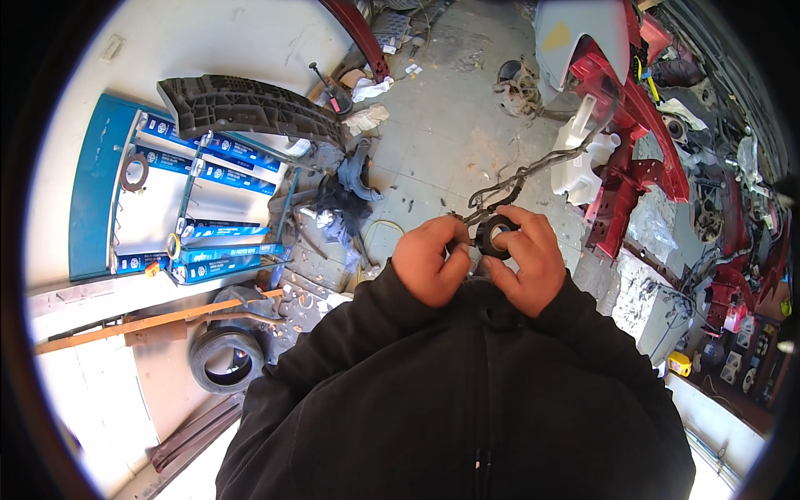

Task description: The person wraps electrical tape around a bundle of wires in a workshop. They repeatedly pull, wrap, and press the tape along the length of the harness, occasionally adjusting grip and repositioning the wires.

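Close to my chest, both hands are at work on a dark wiring harness that runs up and right toward the red car body. My left hand is closed, its fingers pinched on the harness near its end. In my right hand is a roll of black electrical tape, gripped between thumb and fingers right beside the harness. The two hands are a small gap apart. Fingers cover the spot where tape and harness meet, so I cannot tell whether they are joined there.
A white plastic tank sits by the red car frame ahead right. At left, a rack with blue boxes stands below a black plastic bumper part. A tire and a wooden strip lie nearer. Scraps litter the floor.
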Motion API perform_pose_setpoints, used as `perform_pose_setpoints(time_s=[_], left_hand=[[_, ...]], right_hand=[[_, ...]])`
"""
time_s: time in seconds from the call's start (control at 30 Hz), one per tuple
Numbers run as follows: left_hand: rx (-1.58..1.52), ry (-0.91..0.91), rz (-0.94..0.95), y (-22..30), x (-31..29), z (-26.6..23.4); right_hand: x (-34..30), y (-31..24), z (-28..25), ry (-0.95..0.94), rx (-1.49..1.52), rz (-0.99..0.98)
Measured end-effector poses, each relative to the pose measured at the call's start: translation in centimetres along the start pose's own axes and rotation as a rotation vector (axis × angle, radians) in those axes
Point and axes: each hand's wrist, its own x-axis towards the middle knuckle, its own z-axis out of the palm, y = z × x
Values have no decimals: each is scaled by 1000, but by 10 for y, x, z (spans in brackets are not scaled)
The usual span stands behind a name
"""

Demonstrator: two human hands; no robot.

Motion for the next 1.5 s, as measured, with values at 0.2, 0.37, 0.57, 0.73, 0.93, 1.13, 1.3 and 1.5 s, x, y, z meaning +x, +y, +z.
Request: perform_pose_setpoints(time_s=[0.2,0.37,0.57,0.73,0.93,1.13,1.3,1.5], left_hand=[[40,20,12,-3,-6,0],[145,46,219,-15,-11,1],[98,12,112,-17,-24,1],[8,-26,62,-23,-38,-7],[-56,-48,29,-30,-59,-7],[-122,-83,-174,-27,-83,-5],[-373,-50,-462,-37,-98,2],[-410,-383,-880,-57,-114,-1]], right_hand=[[3,1,-1,-57,-24,-32],[-5,0,4,-74,23,-23],[-30,-8,23,-177,67,242],[-46,-20,44,-204,290,529],[-62,-37,58,-100,830,807],[-73,-31,67,-256,752,655],[-94,-23,66,-264,1176,919],[-126,-10,74,-345,1237,961]])
